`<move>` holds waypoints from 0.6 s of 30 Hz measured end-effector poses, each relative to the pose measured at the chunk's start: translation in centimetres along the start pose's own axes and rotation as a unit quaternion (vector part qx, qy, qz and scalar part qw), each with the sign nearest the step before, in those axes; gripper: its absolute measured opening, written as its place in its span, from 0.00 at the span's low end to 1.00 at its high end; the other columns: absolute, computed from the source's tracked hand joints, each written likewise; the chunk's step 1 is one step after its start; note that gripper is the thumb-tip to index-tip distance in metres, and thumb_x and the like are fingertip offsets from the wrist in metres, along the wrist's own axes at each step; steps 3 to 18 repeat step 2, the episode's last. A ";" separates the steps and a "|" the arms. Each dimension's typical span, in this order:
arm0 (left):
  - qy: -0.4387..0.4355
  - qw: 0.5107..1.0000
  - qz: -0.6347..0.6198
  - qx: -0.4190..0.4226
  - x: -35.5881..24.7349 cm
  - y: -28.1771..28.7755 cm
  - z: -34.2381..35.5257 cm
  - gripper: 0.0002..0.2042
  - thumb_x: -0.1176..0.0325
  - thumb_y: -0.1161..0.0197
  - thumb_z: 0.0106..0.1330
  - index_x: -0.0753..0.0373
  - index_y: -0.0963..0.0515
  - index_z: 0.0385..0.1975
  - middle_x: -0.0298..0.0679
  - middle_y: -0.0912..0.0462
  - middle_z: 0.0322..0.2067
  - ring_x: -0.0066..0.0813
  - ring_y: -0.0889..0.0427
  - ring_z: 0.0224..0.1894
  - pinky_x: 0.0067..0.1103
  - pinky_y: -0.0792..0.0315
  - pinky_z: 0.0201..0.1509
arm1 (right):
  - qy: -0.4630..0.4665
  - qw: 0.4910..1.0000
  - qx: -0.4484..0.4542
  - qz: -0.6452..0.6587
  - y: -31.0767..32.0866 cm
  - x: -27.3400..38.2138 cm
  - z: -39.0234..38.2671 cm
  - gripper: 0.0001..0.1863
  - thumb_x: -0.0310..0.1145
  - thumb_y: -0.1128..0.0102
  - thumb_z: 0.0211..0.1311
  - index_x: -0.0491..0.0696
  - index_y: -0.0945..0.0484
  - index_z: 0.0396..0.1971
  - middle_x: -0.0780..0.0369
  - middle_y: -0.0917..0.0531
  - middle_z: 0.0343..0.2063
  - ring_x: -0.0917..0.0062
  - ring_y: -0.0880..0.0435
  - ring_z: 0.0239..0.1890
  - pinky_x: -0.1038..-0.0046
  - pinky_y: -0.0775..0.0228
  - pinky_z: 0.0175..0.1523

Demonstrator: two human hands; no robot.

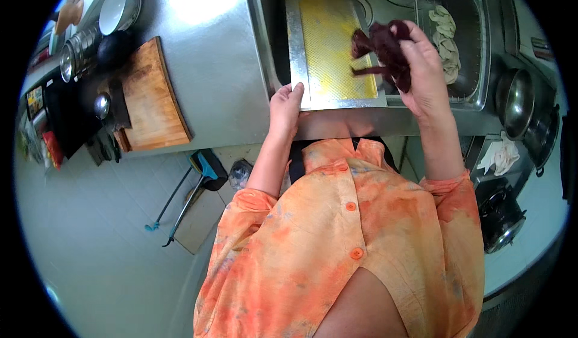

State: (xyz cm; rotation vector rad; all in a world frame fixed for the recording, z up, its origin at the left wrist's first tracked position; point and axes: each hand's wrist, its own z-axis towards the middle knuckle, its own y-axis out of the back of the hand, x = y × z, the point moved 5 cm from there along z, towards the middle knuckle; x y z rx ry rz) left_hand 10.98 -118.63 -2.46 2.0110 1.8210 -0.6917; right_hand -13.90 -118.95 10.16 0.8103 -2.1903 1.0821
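A flat rectangular range hood filter (328,43) with a silver metal frame and a yellow-stained mesh lies across the left part of the sink (483,67). My left hand (285,104) grips its near left corner, thumb on top of the frame. Above the filter's right side, my right hand (424,67) is closed around a bunched dark maroon cloth (388,52). Loose ends of this cloth hang out to the left over the mesh, and I cannot tell whether they touch it. Further right in the sink lies a twisted beige cloth (444,40).
On the left counter lie a wooden cutting board (153,97), a cleaver (118,103) and a ladle (102,104), near a white bowl (119,10). Metal pans (515,103), a white rag (500,156) and a black pot (503,220) stand right. A dustpan (211,168) is on the floor.
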 end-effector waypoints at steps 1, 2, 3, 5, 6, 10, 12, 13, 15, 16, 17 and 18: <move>-0.004 1.000 -0.001 -0.003 0.1 0.1 0.1 0.14 0.65 0.45 0.66 0.70 0.27 0.44 0.37 0.19 0.32 0.19 0.22 0.28 0.15 0.26 0.32 | 0.017 0.999 -0.003 0.027 -1.4 0.7 -0.1 0.14 0.34 0.48 0.63 0.49 0.28 0.48 0.63 0.22 0.43 0.75 0.21 0.41 0.65 0.29 0.52; -0.007 1.000 -0.003 -0.007 0.6 0.4 0.5 0.15 0.64 0.44 0.66 0.70 0.27 0.44 0.37 0.19 0.32 0.20 0.22 0.29 0.15 0.25 0.36 | 0.015 1.000 0.002 0.026 -1.7 0.6 0.2 0.14 0.34 0.48 0.63 0.49 0.28 0.48 0.63 0.22 0.43 0.75 0.21 0.41 0.65 0.29 0.52; -0.007 1.000 -0.003 -0.007 0.6 0.4 0.5 0.15 0.64 0.44 0.66 0.70 0.27 0.44 0.37 0.19 0.32 0.20 0.22 0.29 0.15 0.25 0.36 | 0.015 1.000 0.002 0.026 -1.7 0.6 0.2 0.14 0.34 0.48 0.63 0.49 0.28 0.48 0.63 0.22 0.43 0.75 0.21 0.41 0.65 0.29 0.52; -0.007 1.000 -0.003 -0.007 0.6 0.4 0.5 0.15 0.64 0.44 0.66 0.70 0.27 0.44 0.37 0.19 0.32 0.20 0.22 0.29 0.15 0.25 0.36 | 0.015 1.000 0.002 0.026 -1.7 0.6 0.2 0.14 0.34 0.48 0.63 0.49 0.28 0.48 0.63 0.22 0.43 0.75 0.21 0.41 0.65 0.29 0.52; -0.007 1.000 -0.003 -0.007 0.6 0.4 0.5 0.15 0.64 0.44 0.66 0.70 0.27 0.44 0.37 0.19 0.32 0.20 0.22 0.29 0.15 0.25 0.36 | 0.015 1.000 0.002 0.026 -1.7 0.6 0.2 0.14 0.34 0.48 0.63 0.49 0.28 0.48 0.63 0.22 0.43 0.75 0.21 0.41 0.65 0.29 0.52; -0.007 1.000 -0.003 -0.007 0.6 0.4 0.5 0.15 0.64 0.44 0.66 0.70 0.27 0.44 0.37 0.19 0.32 0.20 0.22 0.29 0.15 0.25 0.36 | 0.015 1.000 0.002 0.026 -1.7 0.6 0.2 0.14 0.34 0.48 0.63 0.49 0.28 0.48 0.63 0.22 0.43 0.75 0.21 0.41 0.65 0.29 0.52; -0.007 1.000 -0.003 -0.007 0.6 0.4 0.5 0.15 0.64 0.44 0.66 0.70 0.27 0.44 0.37 0.19 0.32 0.20 0.22 0.29 0.15 0.25 0.36 | 0.015 1.000 0.002 0.026 -1.7 0.6 0.2 0.14 0.34 0.48 0.63 0.49 0.28 0.48 0.63 0.22 0.43 0.75 0.21 0.41 0.65 0.29 0.52; -0.007 1.000 -0.003 -0.007 0.6 0.4 0.5 0.15 0.64 0.44 0.66 0.70 0.27 0.44 0.37 0.19 0.32 0.20 0.22 0.29 0.15 0.25 0.36 | 0.015 1.000 0.002 0.026 -1.7 0.6 0.2 0.14 0.34 0.48 0.63 0.49 0.28 0.48 0.63 0.22 0.43 0.75 0.21 0.41 0.65 0.29 0.52; -0.007 1.000 -0.003 -0.007 0.6 0.4 0.5 0.15 0.64 0.44 0.66 0.70 0.27 0.44 0.37 0.19 0.32 0.20 0.22 0.29 0.15 0.25 0.36 | 0.015 1.000 0.002 0.026 -1.7 0.6 0.2 0.14 0.34 0.48 0.63 0.49 0.28 0.48 0.63 0.22 0.43 0.75 0.21 0.41 0.65 0.29 0.52; -0.007 1.000 -0.003 -0.007 0.6 0.4 0.5 0.15 0.64 0.44 0.66 0.70 0.27 0.44 0.37 0.19 0.32 0.20 0.22 0.29 0.15 0.25 0.36 | 0.015 1.000 0.002 0.026 -1.7 0.6 0.2 0.14 0.34 0.48 0.63 0.49 0.28 0.48 0.63 0.22 0.43 0.75 0.21 0.41 0.65 0.29 0.52; -0.007 1.000 -0.003 -0.007 0.6 0.4 0.5 0.15 0.64 0.44 0.66 0.70 0.27 0.44 0.37 0.19 0.32 0.20 0.22 0.29 0.15 0.25 0.36 | 0.015 1.000 0.002 0.026 -1.7 0.6 0.2 0.14 0.34 0.48 0.63 0.49 0.28 0.48 0.63 0.22 0.43 0.75 0.21 0.41 0.65 0.29 0.52; -0.007 1.000 -0.003 -0.007 0.6 0.4 0.5 0.15 0.64 0.44 0.66 0.70 0.27 0.44 0.37 0.19 0.32 0.20 0.22 0.29 0.15 0.25 0.36 | 0.015 1.000 0.002 0.026 -1.7 0.6 0.2 0.14 0.34 0.48 0.63 0.49 0.28 0.48 0.63 0.22 0.43 0.75 0.21 0.41 0.65 0.29 0.52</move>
